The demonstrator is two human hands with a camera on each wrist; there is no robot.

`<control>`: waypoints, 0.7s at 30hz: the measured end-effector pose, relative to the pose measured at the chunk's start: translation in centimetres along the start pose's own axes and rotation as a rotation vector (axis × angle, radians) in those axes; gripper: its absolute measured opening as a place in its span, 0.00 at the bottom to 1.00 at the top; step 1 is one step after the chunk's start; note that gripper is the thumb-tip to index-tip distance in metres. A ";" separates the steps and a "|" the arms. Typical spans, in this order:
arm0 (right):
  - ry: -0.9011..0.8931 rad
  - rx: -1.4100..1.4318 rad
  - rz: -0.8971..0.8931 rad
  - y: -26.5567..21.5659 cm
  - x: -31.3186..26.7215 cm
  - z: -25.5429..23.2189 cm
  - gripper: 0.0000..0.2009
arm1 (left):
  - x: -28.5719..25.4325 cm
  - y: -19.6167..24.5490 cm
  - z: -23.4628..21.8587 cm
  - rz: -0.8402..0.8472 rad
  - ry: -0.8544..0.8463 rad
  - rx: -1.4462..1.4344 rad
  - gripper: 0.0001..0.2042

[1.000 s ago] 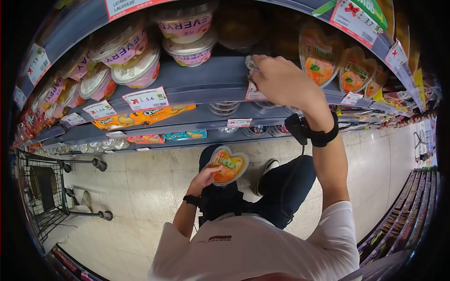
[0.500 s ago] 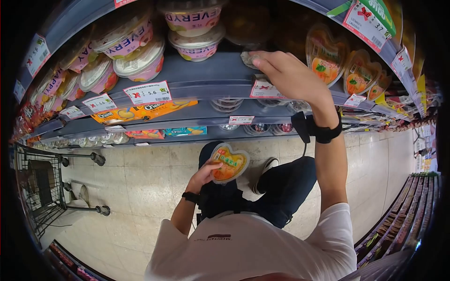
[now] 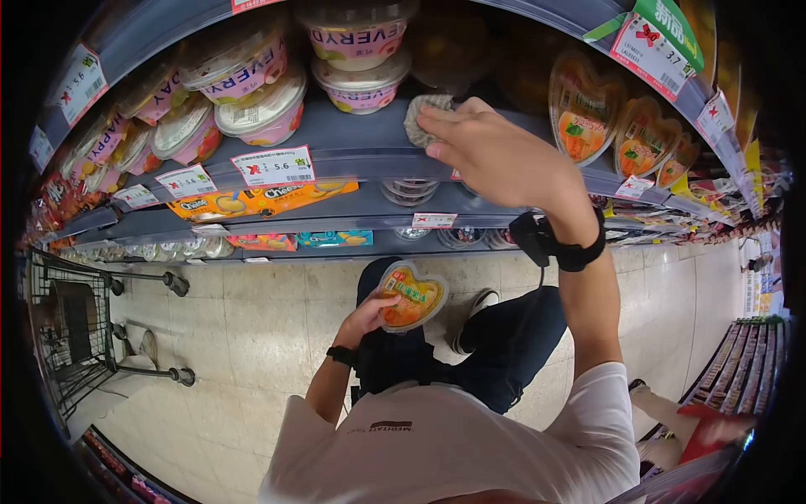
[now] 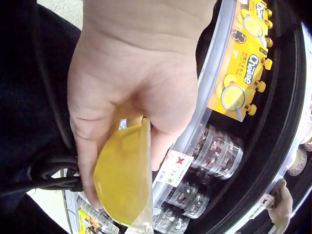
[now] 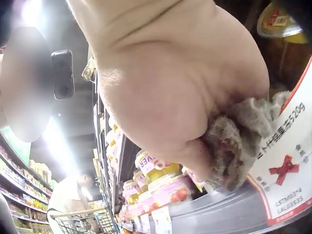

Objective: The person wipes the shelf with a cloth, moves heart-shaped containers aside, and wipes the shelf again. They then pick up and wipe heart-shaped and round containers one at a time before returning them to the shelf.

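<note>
My left hand [image 3: 364, 317] holds a heart-shaped cup of yellow-orange jelly [image 3: 413, 296] over my knee. Seen from the left wrist, the fingers and thumb of that hand [image 4: 134, 92] grip the yellow cup [image 4: 122, 175] by its sides. My right hand [image 3: 504, 155] presses a crumpled grey cloth [image 3: 426, 120] on the upper shelf [image 3: 353, 139], just right of the stacked EVERYDAY cups [image 3: 361, 82]. In the right wrist view, the hand's [image 5: 165, 92] curled fingers are partly hidden behind the bunched cloth [image 5: 231, 151], close to a large price label [image 5: 287, 170].
Heart-shaped orange cups [image 3: 582, 109] stand right of my right hand. Lidded pink cups [image 3: 262, 109] line the shelf's left part. Cheese packs [image 3: 260, 200] lie on a lower shelf. A wire cart [image 3: 71, 336] is at the left; another person's legs [image 3: 663, 420] show at the lower right.
My right hand and the cloth have moved left along the shelf, toward the stacked cups. My left hand keeps its hold on the jelly cup. A person has appeared at the lower right.
</note>
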State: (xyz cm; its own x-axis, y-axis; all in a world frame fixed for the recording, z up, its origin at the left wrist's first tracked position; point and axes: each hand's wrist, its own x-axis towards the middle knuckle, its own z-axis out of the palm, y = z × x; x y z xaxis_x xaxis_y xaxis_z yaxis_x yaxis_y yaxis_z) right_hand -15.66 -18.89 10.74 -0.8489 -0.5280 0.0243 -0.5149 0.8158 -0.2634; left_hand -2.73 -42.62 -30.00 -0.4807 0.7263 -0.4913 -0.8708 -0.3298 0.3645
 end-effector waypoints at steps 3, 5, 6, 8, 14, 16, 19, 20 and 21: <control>0.104 -0.075 -0.053 0.3 1.6 2.1 0.19 | -0.2 -0.5 0.1 0.042 -0.020 -0.004 0.22; 0.161 -0.125 0.011 -0.4 2.6 2.7 0.16 | 0.0 -0.4 0.3 0.067 -0.054 -0.001 0.22; 0.165 -0.135 0.029 -0.4 2.1 2.4 0.16 | -0.1 -0.3 0.4 0.070 -0.035 -0.002 0.22; 0.149 -0.197 0.033 -1.3 1.1 2.1 0.13 | -0.5 -0.3 0.4 0.061 0.023 0.000 0.22; 0.193 -0.122 0.110 -1.7 2.7 3.2 0.13 | -0.2 -0.8 -0.6 0.079 0.044 0.034 0.22; 0.236 -0.163 0.117 -2.1 2.5 3.5 0.12 | -0.1 -0.8 -0.6 0.083 0.041 0.038 0.22; 0.235 -0.121 0.141 -2.0 1.0 2.2 0.11 | 0.1 -1.1 -0.3 0.095 0.037 0.032 0.21; 0.202 -0.044 0.156 -2.1 0.8 1.7 0.12 | 0.0 -1.0 -0.4 0.122 0.053 0.025 0.21; 0.209 -0.038 0.155 -1.8 0.5 1.5 0.12 | 0.0 -1.0 -0.6 0.123 0.058 0.033 0.21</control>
State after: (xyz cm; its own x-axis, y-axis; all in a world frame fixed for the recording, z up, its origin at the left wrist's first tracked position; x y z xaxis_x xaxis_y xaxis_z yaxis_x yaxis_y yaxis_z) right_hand -14.94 -20.96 9.77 -0.9223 -0.3386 0.1864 -0.3772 0.8937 -0.2432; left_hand -1.92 -42.63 -30.82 -0.5895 0.6452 -0.4859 -0.8017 -0.3937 0.4498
